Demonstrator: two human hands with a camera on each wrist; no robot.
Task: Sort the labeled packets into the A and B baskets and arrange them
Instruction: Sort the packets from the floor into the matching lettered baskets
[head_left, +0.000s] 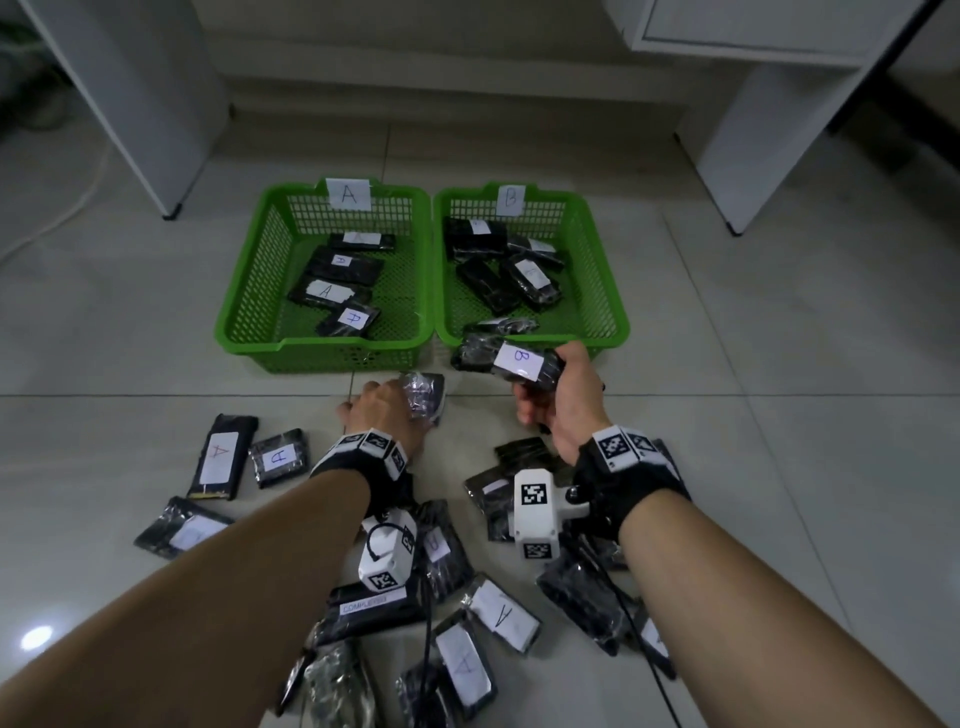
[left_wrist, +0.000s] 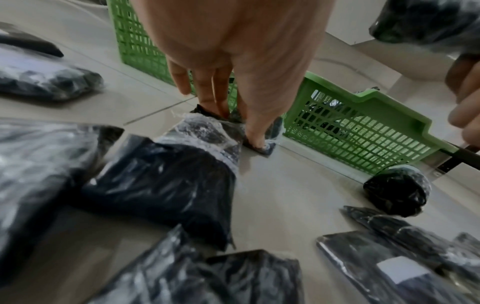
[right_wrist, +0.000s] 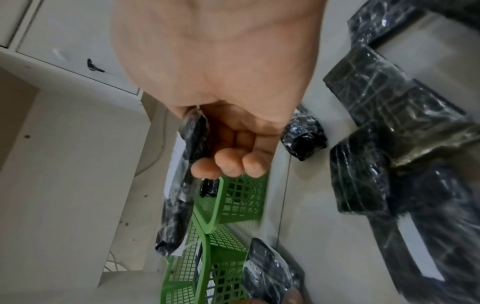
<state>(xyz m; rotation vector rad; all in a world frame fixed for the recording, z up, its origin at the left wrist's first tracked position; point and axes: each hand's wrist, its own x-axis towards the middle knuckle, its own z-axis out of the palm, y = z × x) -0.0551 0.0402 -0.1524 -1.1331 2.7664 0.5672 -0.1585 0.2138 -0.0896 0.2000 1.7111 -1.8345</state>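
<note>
Two green baskets stand side by side on the tiled floor, basket A (head_left: 322, 349) on the left and basket B (head_left: 618, 312) on the right. Each holds several black wrapped packets. My right hand (head_left: 540, 384) grips a black packet with a white "B" label (head_left: 506, 361), held in the air just over basket B's front rim. In the right wrist view its fingers (right_wrist: 228, 164) curl round that packet (right_wrist: 182, 185). My left hand (head_left: 389, 408) is down on a packet (head_left: 426, 395) lying before basket A (left_wrist: 135, 41). Thumb and fingers pinch its end (left_wrist: 207, 131); its label is hidden.
Several loose packets lie scattered on the floor near me, some marked A (head_left: 218, 454) (head_left: 278, 457) (head_left: 498, 613). One small bundle (left_wrist: 396, 193) sits against basket B's front (left_wrist: 363, 127). White cabinet legs (head_left: 171, 156) (head_left: 737, 156) stand behind the baskets.
</note>
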